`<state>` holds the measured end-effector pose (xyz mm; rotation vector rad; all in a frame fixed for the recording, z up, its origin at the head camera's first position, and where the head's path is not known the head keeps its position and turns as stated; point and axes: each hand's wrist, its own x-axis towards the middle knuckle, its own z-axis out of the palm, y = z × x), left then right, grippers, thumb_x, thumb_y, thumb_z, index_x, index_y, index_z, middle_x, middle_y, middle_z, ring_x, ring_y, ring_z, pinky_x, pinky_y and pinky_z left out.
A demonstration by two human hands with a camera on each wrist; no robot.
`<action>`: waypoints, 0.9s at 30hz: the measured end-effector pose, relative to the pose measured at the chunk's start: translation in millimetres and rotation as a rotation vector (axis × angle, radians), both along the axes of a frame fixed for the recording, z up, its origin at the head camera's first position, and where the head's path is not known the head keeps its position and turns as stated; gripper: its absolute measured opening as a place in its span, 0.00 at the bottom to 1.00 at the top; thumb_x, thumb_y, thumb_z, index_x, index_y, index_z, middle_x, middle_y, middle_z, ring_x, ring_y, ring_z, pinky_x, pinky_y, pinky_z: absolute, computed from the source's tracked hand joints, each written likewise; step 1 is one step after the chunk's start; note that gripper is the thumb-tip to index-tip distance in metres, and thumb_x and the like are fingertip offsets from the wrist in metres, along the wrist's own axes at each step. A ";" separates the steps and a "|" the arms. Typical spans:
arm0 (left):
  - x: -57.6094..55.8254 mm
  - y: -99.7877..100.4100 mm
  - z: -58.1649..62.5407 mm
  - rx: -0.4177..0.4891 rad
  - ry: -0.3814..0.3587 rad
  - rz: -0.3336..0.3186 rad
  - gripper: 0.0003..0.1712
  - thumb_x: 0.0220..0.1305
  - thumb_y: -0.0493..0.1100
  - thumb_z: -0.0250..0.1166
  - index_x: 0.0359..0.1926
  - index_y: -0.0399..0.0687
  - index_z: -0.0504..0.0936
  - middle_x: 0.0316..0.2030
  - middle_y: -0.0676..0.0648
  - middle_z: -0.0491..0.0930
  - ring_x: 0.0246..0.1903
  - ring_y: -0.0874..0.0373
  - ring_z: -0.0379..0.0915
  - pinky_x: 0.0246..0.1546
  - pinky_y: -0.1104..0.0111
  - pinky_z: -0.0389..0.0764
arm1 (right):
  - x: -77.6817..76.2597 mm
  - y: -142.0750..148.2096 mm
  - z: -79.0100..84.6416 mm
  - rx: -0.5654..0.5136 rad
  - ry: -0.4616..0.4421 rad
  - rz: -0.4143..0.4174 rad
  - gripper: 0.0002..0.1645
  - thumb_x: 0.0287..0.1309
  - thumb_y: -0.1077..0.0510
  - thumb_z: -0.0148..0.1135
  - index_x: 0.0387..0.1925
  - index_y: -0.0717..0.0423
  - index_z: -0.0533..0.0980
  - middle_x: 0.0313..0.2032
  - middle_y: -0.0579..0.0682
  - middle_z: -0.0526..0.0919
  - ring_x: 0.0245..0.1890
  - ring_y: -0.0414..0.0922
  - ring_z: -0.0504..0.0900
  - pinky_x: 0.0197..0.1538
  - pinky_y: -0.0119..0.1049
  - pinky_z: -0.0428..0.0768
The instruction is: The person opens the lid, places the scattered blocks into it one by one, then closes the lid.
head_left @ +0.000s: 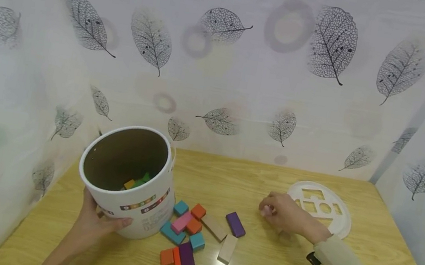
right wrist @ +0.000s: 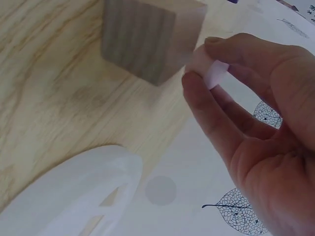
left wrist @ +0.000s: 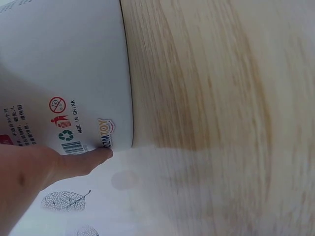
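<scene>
A white bucket (head_left: 148, 215) with printed labels stands at the left of the table, a few green and yellow blocks (head_left: 141, 180) visible inside. My left hand (head_left: 89, 222) holds its lower side, the thumb (left wrist: 86, 161) lying along the wall near the bottom edge; the other fingers are mostly hidden behind it. Over the table's right half, my right hand (head_left: 287, 213) pinches a small pale pink block (right wrist: 214, 71) between thumb and fingertips. A plain wooden block (right wrist: 142, 39) shows close to that hand in the right wrist view, largely hidden by it from above.
Several colored blocks (head_left: 182, 222) lie beside the bucket, with a purple block (head_left: 236, 224) and plain wooden blocks (head_left: 227, 249) to their right. The white lid with cut-out shapes (head_left: 343, 222) rests behind my right wrist. Leaf-patterned curtains (head_left: 238, 80) enclose the table (head_left: 230, 177).
</scene>
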<state>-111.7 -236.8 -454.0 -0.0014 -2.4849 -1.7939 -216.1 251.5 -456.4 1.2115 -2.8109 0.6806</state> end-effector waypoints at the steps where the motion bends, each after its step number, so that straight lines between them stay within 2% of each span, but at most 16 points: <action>1: 0.1 0.1 0.0 -0.003 -0.001 0.000 0.75 0.52 0.35 0.79 0.79 0.67 0.29 0.76 0.42 0.47 0.76 0.35 0.44 0.67 0.23 0.54 | 0.7 -0.7 1.1 -0.020 0.002 0.006 0.09 0.55 0.71 0.68 0.38 0.60 0.86 0.33 0.52 0.84 0.31 0.42 0.82 0.34 0.28 0.86; 8: 1.2 1.3 0.3 -0.001 0.002 0.000 0.75 0.52 0.34 0.79 0.79 0.67 0.29 0.76 0.41 0.46 0.77 0.34 0.43 0.68 0.23 0.52 | 5.0 -10.6 8.8 -0.183 -0.004 0.016 0.10 0.58 0.71 0.68 0.42 0.61 0.84 0.39 0.53 0.84 0.38 0.46 0.85 0.40 0.31 0.90; 13: 0.4 1.1 0.6 0.001 0.003 -0.005 0.75 0.52 0.34 0.79 0.79 0.67 0.30 0.76 0.41 0.47 0.76 0.34 0.43 0.67 0.22 0.53 | 6.3 -23.8 17.3 -0.304 0.041 0.009 0.12 0.57 0.69 0.71 0.43 0.55 0.84 0.40 0.49 0.84 0.38 0.42 0.85 0.41 0.27 0.89; 18: -0.6 0.6 0.6 -0.001 -0.002 -0.008 0.74 0.52 0.35 0.79 0.79 0.68 0.29 0.76 0.41 0.46 0.76 0.34 0.43 0.67 0.22 0.53 | 7.2 -40.2 29.4 -0.449 0.044 -0.004 0.14 0.59 0.68 0.71 0.45 0.51 0.84 0.43 0.48 0.85 0.41 0.43 0.87 0.42 0.28 0.89; 22: -0.1 0.6 0.6 0.009 -0.003 -0.010 0.74 0.53 0.34 0.78 0.79 0.68 0.29 0.76 0.41 0.46 0.76 0.34 0.43 0.67 0.22 0.53 | 6.5 -54.3 40.3 -0.573 0.046 0.017 0.15 0.59 0.70 0.70 0.45 0.53 0.84 0.45 0.52 0.85 0.44 0.46 0.87 0.45 0.32 0.90; 27: -0.2 0.3 1.7 0.009 -0.004 -0.010 0.74 0.53 0.34 0.78 0.79 0.69 0.29 0.76 0.42 0.46 0.77 0.34 0.43 0.67 0.22 0.53 | 5.0 -76.1 56.9 -0.713 0.001 0.074 0.15 0.57 0.73 0.70 0.46 0.60 0.84 0.47 0.54 0.84 0.48 0.41 0.86 0.49 0.36 0.89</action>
